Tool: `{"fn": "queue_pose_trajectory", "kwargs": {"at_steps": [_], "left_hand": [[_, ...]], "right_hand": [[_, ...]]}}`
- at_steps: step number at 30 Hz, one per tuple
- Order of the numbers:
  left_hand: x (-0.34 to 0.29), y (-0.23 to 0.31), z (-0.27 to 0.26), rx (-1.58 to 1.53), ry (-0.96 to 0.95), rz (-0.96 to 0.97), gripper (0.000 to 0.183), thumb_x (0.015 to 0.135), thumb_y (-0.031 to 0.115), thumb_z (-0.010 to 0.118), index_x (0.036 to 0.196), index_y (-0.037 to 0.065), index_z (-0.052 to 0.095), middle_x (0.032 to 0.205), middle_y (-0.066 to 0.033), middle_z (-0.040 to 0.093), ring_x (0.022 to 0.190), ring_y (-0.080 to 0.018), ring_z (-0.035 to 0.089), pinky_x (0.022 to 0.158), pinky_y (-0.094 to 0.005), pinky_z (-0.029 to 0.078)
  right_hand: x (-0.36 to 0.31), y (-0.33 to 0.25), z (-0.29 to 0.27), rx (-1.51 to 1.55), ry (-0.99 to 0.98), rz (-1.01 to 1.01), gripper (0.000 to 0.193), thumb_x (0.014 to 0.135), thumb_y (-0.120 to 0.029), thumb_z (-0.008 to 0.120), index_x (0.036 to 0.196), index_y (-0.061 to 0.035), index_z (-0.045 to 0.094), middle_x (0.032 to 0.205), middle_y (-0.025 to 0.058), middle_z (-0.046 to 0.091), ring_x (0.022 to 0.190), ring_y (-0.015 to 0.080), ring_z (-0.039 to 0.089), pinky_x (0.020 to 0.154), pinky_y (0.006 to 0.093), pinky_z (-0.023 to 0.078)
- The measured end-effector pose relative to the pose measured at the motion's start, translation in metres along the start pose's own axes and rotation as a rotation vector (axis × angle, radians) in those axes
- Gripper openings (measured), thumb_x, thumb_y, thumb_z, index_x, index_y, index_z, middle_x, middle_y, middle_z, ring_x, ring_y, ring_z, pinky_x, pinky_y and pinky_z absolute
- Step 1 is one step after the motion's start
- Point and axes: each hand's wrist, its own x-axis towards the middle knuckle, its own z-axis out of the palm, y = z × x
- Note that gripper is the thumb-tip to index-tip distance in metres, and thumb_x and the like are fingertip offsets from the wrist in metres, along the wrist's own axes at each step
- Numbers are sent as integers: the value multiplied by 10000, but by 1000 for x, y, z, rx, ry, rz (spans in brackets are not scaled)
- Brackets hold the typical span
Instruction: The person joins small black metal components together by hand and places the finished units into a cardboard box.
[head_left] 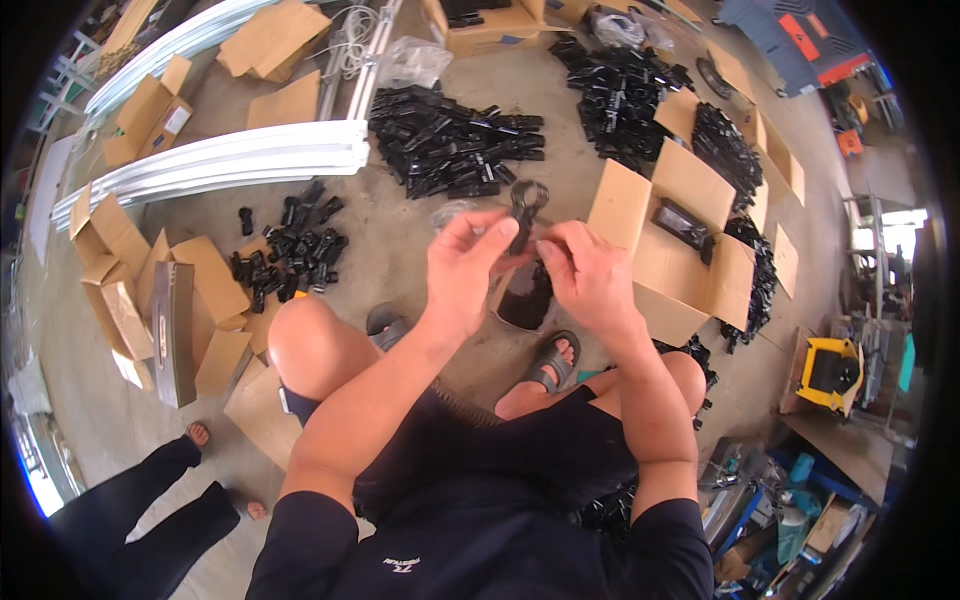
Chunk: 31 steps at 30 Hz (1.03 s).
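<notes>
Between my hands, above a small box, is a black part with a ring-shaped end [528, 197]. My left hand [462, 265] is closed around its stem, thumb on top, with the ring pointing up and away from me. My right hand [592, 277] is pinched close beside the lower end of the part; whatever its fingertips hold is too small to make out. Below the hands, between my feet, stands the small open box [499, 294] containing tiny dark pieces. Just to the right is an open cardboard box [690, 180] with a black part [683, 222] inside.
Heaps of black parts lie ahead [450, 140], far right [620, 95] and left [295, 245]. White metal profiles [220, 170] stretch across the left. Opened cartons [205, 270] lie near my left knee. Another person's legs [140, 530] are at lower left.
</notes>
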Motion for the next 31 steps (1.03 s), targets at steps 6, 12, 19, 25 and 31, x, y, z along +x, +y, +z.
{"fn": "queue_pose_trajectory", "kwargs": {"at_steps": [6,12,19,25,31], "left_hand": [[-7,149,-31,14,-99,539,240,1054,131,562,1219,-39,595,1176,-276,678,963,-329,730,878,-430,630],[20,184,-163,228,356,587,176,1019,102,632,1128,-32,597,1105,-235,703,976,-321,729,901,-411,635],[6,77,-427,-20,656,149,293,980,122,708,1174,-62,588,1066,-185,703,857,-274,721,785,-395,644],[-25,7,-387,701,634,313,443,1001,158,675,1409,38,552,1223,-113,684,1063,-244,691,909,-370,570],[-185,15,-277,-285,-94,-100,643,1094,276,453,1654,162,157,1698,-124,227,1512,-386,305,1282,-463,120]], "right_hand": [[-8,7,-7,-5,-32,-12,101,912,-141,718,904,-56,663,802,105,671,705,308,669,608,405,519],[-15,-2,-12,7,-150,28,87,910,-130,718,920,-58,669,790,95,662,682,291,651,604,383,508],[-16,-3,-4,11,-281,8,120,909,-156,716,956,-60,663,873,105,685,778,334,673,669,420,529],[-18,15,-10,-70,-332,68,199,925,-253,695,964,-61,662,905,121,688,871,354,677,749,458,546],[-20,19,-54,-113,-514,33,280,939,-305,677,1083,-66,653,1040,146,693,989,356,671,852,455,542]]}}
